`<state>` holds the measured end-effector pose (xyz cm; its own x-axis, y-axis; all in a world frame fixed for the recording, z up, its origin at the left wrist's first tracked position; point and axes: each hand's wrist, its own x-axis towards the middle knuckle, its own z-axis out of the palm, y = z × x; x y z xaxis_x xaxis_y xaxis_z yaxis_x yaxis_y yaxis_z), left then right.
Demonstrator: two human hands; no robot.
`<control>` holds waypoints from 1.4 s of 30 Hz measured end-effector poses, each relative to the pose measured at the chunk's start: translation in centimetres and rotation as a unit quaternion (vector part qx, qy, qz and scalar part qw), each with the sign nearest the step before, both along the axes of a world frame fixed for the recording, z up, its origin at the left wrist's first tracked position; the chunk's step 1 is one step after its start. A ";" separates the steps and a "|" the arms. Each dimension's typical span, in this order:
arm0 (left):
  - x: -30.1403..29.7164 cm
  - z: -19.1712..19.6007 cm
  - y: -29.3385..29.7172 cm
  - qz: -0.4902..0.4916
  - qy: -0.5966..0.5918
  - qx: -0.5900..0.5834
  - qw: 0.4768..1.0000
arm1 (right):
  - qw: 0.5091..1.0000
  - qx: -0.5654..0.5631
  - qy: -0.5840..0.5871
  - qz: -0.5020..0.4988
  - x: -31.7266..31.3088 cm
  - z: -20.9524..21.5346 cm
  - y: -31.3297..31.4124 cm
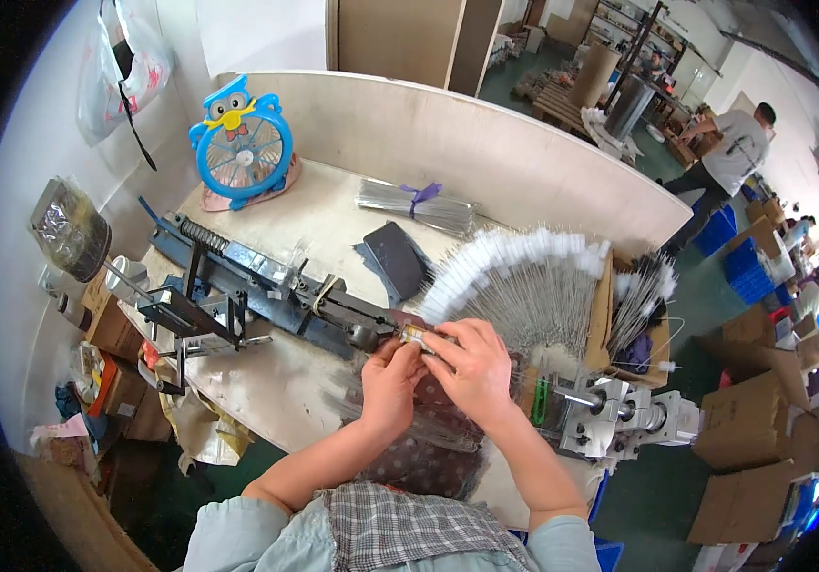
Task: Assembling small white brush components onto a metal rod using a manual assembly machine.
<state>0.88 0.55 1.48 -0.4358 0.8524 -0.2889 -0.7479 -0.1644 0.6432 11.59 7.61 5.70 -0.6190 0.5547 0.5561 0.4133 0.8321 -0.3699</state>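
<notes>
My left hand (389,381) and my right hand (471,367) meet at the end of a long blue metal machine (238,276) on a white workbench (324,214). Both pinch a small pale piece (416,335) at the machine's chuck. Just beyond my right hand lies a fan of thin wire brushes with white fluffy tips (524,276). A patterned dark cloth (429,448) covers the bench under my wrists.
A blue owl-shaped fan (241,143) stands at the back left. A tied bundle of wires (419,205) and a dark phone (395,259) lie on the bench. A silver motor unit (619,410) sits at right, cardboard boxes (753,429) beyond. A person (729,153) works far back.
</notes>
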 end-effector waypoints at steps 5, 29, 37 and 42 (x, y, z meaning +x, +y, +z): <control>0.2 0.4 -0.1 0.005 -0.025 0.004 1.000 | 1.000 0.000 0.003 -0.001 -0.2 0.2 -0.1; 0.2 0.7 -0.2 -0.005 -0.089 -0.008 0.996 | 0.996 0.049 0.010 -0.072 -1.2 -0.5 -1.1; 0.3 0.5 0.1 0.019 -0.049 -0.021 0.998 | 0.995 0.070 0.024 -0.071 -0.5 -0.6 -0.9; 0.4 0.6 0.2 0.012 -0.040 -0.006 0.999 | 0.995 0.057 0.023 -0.074 -0.4 -0.8 -0.4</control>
<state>1.31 0.78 2.10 -0.4302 0.8385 -0.3344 -0.7936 -0.1747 0.5828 11.21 7.24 4.89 -0.5071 0.5697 0.6468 0.5195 0.8008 -0.2981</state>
